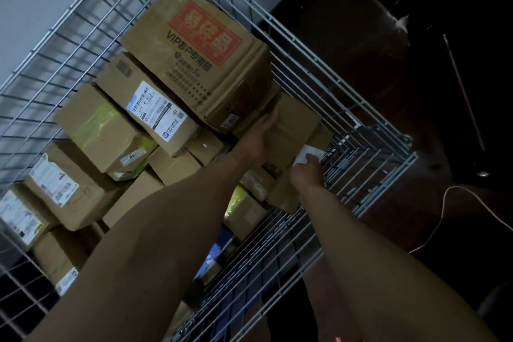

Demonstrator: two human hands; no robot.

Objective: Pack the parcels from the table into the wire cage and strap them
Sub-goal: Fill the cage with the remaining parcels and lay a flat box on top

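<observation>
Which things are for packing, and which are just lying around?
For the job: cage, held box, stacked parcels, left hand, right hand.
Just lying about: cord, dark wooden furniture.

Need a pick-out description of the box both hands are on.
In the wire cage, find the big top box with the red panel. Under its near corner, by the cage's right wall, sits a plain brown box. Unlike its neighbours it has the left hand flat on its side and the right hand at its white label.
</observation>
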